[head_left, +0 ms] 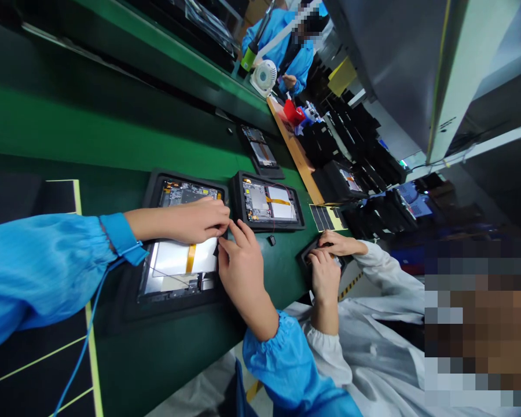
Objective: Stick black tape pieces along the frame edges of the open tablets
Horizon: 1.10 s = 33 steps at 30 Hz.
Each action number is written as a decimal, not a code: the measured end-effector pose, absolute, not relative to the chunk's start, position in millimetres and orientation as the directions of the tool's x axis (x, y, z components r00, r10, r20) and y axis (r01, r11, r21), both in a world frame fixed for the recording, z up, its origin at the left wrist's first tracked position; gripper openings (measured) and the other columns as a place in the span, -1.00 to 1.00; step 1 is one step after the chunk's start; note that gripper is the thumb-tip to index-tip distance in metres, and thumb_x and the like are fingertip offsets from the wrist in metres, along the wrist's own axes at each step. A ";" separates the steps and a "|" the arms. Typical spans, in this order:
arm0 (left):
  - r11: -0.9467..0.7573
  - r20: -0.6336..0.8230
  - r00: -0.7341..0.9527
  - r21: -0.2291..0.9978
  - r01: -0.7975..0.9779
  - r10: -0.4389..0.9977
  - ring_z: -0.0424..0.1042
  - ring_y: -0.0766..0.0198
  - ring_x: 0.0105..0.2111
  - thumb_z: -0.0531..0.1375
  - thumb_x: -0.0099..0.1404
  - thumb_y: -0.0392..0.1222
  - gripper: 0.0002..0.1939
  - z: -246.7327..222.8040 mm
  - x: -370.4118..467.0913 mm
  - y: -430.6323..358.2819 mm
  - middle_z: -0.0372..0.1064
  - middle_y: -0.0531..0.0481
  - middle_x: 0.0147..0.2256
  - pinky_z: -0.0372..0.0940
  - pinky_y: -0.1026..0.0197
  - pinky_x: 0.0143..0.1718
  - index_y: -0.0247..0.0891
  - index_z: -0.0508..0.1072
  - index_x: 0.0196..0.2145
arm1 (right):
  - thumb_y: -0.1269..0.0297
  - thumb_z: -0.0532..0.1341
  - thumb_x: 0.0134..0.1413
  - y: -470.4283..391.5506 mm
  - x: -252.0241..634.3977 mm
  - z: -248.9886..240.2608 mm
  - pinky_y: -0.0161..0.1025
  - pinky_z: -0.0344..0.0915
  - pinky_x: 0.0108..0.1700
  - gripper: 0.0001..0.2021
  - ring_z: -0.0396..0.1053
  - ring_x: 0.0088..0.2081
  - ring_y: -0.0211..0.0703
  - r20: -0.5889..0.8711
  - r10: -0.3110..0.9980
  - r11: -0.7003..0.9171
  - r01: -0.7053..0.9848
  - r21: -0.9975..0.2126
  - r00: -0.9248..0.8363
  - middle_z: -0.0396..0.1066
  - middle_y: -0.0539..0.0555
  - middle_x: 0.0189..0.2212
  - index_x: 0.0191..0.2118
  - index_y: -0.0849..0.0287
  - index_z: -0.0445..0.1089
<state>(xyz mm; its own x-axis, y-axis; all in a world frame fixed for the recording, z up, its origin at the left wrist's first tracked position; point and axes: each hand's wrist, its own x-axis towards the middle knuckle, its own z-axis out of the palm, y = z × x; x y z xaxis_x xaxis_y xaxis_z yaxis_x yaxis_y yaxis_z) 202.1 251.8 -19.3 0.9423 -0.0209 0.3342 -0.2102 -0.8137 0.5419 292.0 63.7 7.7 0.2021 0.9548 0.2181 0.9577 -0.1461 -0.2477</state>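
Observation:
An opened tablet lies in a black foam tray, showing a circuit board, silver battery and an orange ribbon cable. Over its middle reaches my left hand, wearing a blue wrist strap; its fingers are bent together at the tablet's right edge. My right hand meets it there, thumb and forefinger closed at the same edge. Whatever lies between the fingertips is hidden or too small to name.
A second opened tablet in foam sits just beyond, a third farther off. A small black piece lies nearby. At right, a co-worker's hands handle another device. A white fan and stacked black trays stand farther back.

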 end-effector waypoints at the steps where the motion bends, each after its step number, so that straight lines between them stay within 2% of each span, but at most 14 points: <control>1: -0.813 0.337 0.941 0.543 -0.211 -0.020 0.30 0.11 -0.27 0.13 0.47 -0.27 -0.78 -19.7 202.6 251.8 0.39 -0.06 -0.34 0.15 0.07 -0.15 -0.24 0.41 -0.38 | 0.49 0.18 0.33 65.2 291.4 8.2 0.25 0.34 0.40 -0.71 0.30 0.39 0.28 0.215 0.954 -0.152 0.957 -0.248 0.207 0.50 0.36 0.24 -0.04 0.27 0.67; 6: -0.805 0.347 0.938 0.551 -0.218 -0.017 0.30 0.11 -0.28 0.12 0.47 -0.27 -0.76 -22.2 204.3 252.4 0.40 -0.06 -0.35 0.15 0.07 -0.15 -0.24 0.41 -0.40 | 0.53 0.18 0.29 64.0 293.3 5.6 0.22 0.27 0.44 -0.76 0.34 0.36 0.16 0.265 0.932 -0.153 0.931 -0.331 0.247 0.56 0.28 0.13 -0.22 0.15 0.60; 10: -0.796 0.353 0.935 0.562 -0.226 -0.017 0.33 0.10 -0.25 0.15 0.42 -0.30 -0.80 -25.1 206.0 253.0 0.41 -0.06 -0.33 0.15 0.06 -0.13 -0.23 0.46 -0.39 | 0.43 0.17 0.35 56.4 296.5 4.3 0.05 0.44 0.30 -0.81 0.47 0.24 0.08 0.242 0.915 -0.164 0.846 -0.507 0.322 0.56 0.28 0.10 -0.22 0.15 0.54; 12: -0.793 0.359 0.933 0.565 -0.230 -0.015 0.34 0.09 -0.24 0.16 0.41 -0.31 -0.82 -25.8 206.5 252.9 0.42 -0.05 -0.32 0.14 0.06 -0.14 -0.23 0.49 -0.37 | 0.43 0.14 0.37 53.6 297.2 4.9 -0.04 0.49 0.22 -0.79 0.52 0.20 0.04 0.244 0.902 -0.179 0.824 -0.538 0.355 0.56 0.28 0.10 -0.17 0.16 0.56; 15: -0.792 0.369 0.929 0.565 -0.233 -0.011 0.34 0.09 -0.24 0.17 0.41 -0.31 -0.82 -25.1 206.7 252.4 0.41 -0.04 -0.33 0.14 0.07 -0.14 -0.22 0.49 -0.37 | 0.45 0.14 0.37 52.5 296.5 6.9 0.02 0.45 0.28 -0.73 0.50 0.23 0.07 0.268 0.899 -0.205 0.873 -0.442 0.347 0.55 0.27 0.17 -0.11 0.15 0.62; 19: -0.798 0.375 0.927 0.557 -0.229 -0.004 0.30 0.11 -0.29 0.15 0.45 -0.29 -0.78 -23.4 207.3 251.4 0.38 -0.05 -0.36 0.13 0.07 -0.18 -0.24 0.44 -0.40 | 0.46 0.19 0.32 56.4 292.7 9.3 0.16 0.39 0.36 -0.73 0.40 0.32 0.16 0.238 0.941 -0.175 0.948 -0.266 0.240 0.49 0.27 0.27 -0.12 0.13 0.68; 22: -0.800 0.371 0.929 0.556 -0.224 -0.003 0.29 0.11 -0.30 0.15 0.44 -0.30 -0.78 -23.8 208.4 251.3 0.39 -0.06 -0.36 0.12 0.07 -0.18 -0.25 0.44 -0.41 | 0.48 0.21 0.29 60.0 290.2 9.1 0.16 0.39 0.36 -0.73 0.38 0.33 0.17 0.228 0.941 -0.201 0.954 -0.223 0.251 0.50 0.26 0.26 -0.11 0.13 0.67; 24: -0.800 0.366 0.931 0.558 -0.221 -0.002 0.30 0.11 -0.28 0.16 0.44 -0.30 -0.79 -24.8 209.0 251.4 0.40 -0.06 -0.34 0.12 0.07 -0.16 -0.25 0.46 -0.39 | 0.47 0.20 0.30 60.8 290.3 9.0 0.15 0.39 0.36 -0.76 0.41 0.30 0.16 0.231 0.927 -0.234 0.936 -0.262 0.296 0.54 0.28 0.20 -0.15 0.15 0.65; 27: -0.799 0.363 0.932 0.559 -0.221 -0.004 0.31 0.10 -0.25 0.16 0.43 -0.31 -0.80 -26.0 209.3 251.6 0.42 -0.07 -0.33 0.11 0.06 -0.15 -0.25 0.50 -0.37 | 0.45 0.24 0.26 59.0 294.6 10.6 0.07 0.44 0.31 -0.82 0.49 0.23 0.12 0.188 0.908 -0.278 0.874 -0.398 0.374 0.58 0.26 0.12 -0.24 0.14 0.62; 30: -0.800 0.367 0.930 0.556 -0.226 -0.008 0.32 0.10 -0.25 0.17 0.42 -0.32 -0.80 -26.3 209.4 251.6 0.43 -0.06 -0.33 0.10 0.06 -0.15 -0.24 0.50 -0.38 | 0.44 0.28 0.21 56.0 301.9 13.9 0.00 0.50 0.22 -0.86 0.56 0.16 0.08 0.087 0.900 -0.316 0.776 -0.547 0.428 0.59 0.24 0.11 -0.25 0.14 0.62; 33: -0.804 0.372 0.928 0.550 -0.225 -0.005 0.31 0.10 -0.26 0.17 0.41 -0.33 -0.79 -26.2 209.9 251.2 0.42 -0.06 -0.34 0.10 0.07 -0.17 -0.24 0.49 -0.40 | 0.41 0.28 0.23 55.3 306.1 16.0 -0.04 0.54 0.16 -0.86 0.59 0.12 0.07 0.044 0.891 -0.330 0.712 -0.620 0.451 0.60 0.25 0.10 -0.23 0.15 0.63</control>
<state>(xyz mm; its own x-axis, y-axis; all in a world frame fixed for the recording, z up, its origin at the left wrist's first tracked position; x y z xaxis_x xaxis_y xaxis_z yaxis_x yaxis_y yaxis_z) 209.9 251.2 -26.2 0.9282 -0.0052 0.3720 -0.2250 -0.8042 0.5501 306.1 55.3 16.0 0.4511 0.8914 0.0435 0.7121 -0.3300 -0.6197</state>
